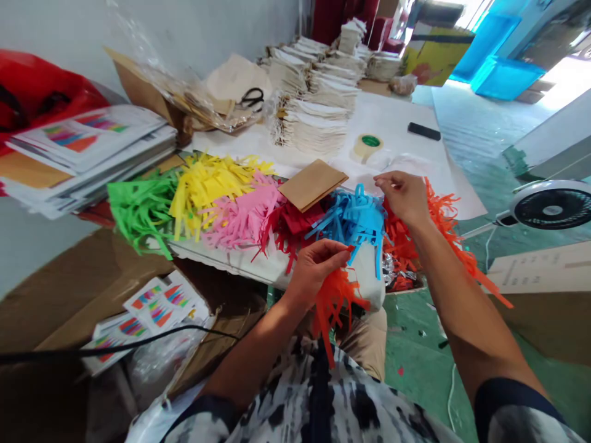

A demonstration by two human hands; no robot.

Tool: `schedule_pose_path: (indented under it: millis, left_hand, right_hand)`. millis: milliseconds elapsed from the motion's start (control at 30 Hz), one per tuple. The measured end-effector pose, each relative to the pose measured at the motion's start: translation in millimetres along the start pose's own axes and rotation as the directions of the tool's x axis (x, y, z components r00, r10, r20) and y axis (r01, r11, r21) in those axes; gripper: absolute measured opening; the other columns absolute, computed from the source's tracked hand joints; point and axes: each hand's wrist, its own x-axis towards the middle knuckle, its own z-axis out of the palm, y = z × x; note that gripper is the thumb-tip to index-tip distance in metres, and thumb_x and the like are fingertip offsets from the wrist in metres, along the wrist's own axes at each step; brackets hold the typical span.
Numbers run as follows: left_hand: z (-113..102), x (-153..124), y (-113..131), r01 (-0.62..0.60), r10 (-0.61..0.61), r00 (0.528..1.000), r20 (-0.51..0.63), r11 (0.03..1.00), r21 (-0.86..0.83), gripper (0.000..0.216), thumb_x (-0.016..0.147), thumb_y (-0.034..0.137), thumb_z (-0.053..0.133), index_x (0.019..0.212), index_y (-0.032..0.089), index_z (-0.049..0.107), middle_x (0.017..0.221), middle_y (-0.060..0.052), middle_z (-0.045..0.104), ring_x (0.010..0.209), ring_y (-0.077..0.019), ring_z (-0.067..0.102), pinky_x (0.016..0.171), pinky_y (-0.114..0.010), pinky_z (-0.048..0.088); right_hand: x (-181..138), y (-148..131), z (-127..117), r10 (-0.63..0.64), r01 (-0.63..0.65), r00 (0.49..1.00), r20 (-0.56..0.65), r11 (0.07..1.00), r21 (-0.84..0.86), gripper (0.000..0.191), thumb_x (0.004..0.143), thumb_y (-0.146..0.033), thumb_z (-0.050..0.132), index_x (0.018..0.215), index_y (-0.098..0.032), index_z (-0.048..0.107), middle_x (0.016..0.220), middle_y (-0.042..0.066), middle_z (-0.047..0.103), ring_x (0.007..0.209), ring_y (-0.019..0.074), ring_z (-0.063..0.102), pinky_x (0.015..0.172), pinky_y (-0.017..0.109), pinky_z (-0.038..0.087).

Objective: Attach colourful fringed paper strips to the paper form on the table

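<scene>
Between the thumb and fingers of my left hand (pixel 318 266) hangs an orange tissue-paper fringe (pixel 336 298), just off the table's front edge. My right hand (pixel 404 194) is closed in a pinch over the table; whatever it may hold is too small to make out. Beneath it lies a pile of orange fringes (pixel 398 232). Left of that sit blue fringes (pixel 355 215), then dark red fringes (pixel 298 224) with a folded brown paper piece (pixel 313 184) on top. Pink fringes (pixel 252 212), yellow fringes (pixel 210 184) and green fringes (pixel 141 206) continue the row.
Stacked pale bundles (pixel 318 117) stand behind, near a tape roll (pixel 368 146), black scissors (pixel 252 97) and a dark phone-like object (pixel 423 131). Printed sheets (pixel 87 138) are piled left, above an open carton (pixel 231 351). A fan (pixel 551 209) stands right.
</scene>
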Motion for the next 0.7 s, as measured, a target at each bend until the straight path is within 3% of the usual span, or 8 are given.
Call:
schedule_pose_path:
  millis: [67,100,200,300,433,700]
  left_hand:
    - [5,-7,5,-0.038,0.038,0.999,0.003,0.999,0.011,0.026,0.075,0.039,0.093,0.086,0.020,0.079,0.080,0.000,0.075,0.072,-0.0097,0.064,0.071,-0.021,0.050]
    - [8,-11,7,-0.053,0.053,0.999,0.004,0.998,0.024,0.025,0.076,0.039,0.092,0.086,0.020,0.079,0.082,0.000,0.075,0.073,-0.0101,0.064,0.072,-0.022,0.050]
    - [19,-24,11,-0.079,0.077,0.997,0.020,0.994,0.073,0.023,0.079,0.039,0.090,0.087,0.020,0.079,0.084,-0.001,0.075,0.075,-0.0113,0.065,0.072,-0.023,0.051]
    - [32,-37,11,-0.094,0.086,0.994,0.071,0.990,0.108,0.022,0.080,0.038,0.090,0.086,0.020,0.079,0.082,0.000,0.074,0.073,-0.0107,0.064,0.071,-0.023,0.051]
    - [44,-50,7,-0.132,0.112,0.987,0.118,0.976,0.173,0.021,0.081,0.037,0.089,0.086,0.020,0.078,0.082,0.000,0.074,0.074,-0.0105,0.065,0.070,-0.022,0.051]
    - [56,-64,6,-0.169,0.129,0.975,0.178,0.959,0.228,0.020,0.083,0.037,0.087,0.087,0.020,0.078,0.085,-0.001,0.076,0.076,-0.0119,0.068,0.073,-0.023,0.055]
  right_hand:
    - [-43,-21,-12,-0.022,0.037,0.998,-0.051,0.950,0.311,0.026,0.094,-0.040,0.067,0.106,-0.023,0.081,0.101,0.007,0.082,0.089,0.0243,0.074,0.082,0.040,0.057]
    - [-67,-33,-17,-0.027,0.046,0.998,-0.055,0.922,0.386,0.022,0.093,-0.042,0.070,0.102,-0.025,0.082,0.099,0.005,0.082,0.087,0.0228,0.074,0.079,0.039,0.057]
    - [-137,-67,-29,0.029,-0.004,0.999,-0.043,0.875,0.485,0.012,0.091,-0.041,0.078,0.095,-0.030,0.082,0.093,0.001,0.081,0.084,0.0205,0.073,0.076,0.036,0.056]
    - [-182,-85,-35,0.081,0.020,0.985,-0.152,0.824,0.566,0.007,0.089,-0.037,0.081,0.086,-0.030,0.080,0.089,0.001,0.077,0.088,0.0212,0.071,0.081,0.038,0.058]
    - [-205,-87,-40,0.100,0.058,0.967,-0.233,0.808,0.587,0.008,0.089,-0.031,0.082,0.082,-0.029,0.077,0.083,0.000,0.073,0.085,0.0203,0.069,0.082,0.038,0.057]
    - [-219,-86,-47,0.120,0.096,0.940,-0.319,0.806,0.584,0.014,0.088,-0.034,0.082,0.078,-0.028,0.075,0.079,0.001,0.071,0.083,0.0210,0.067,0.078,0.038,0.056]
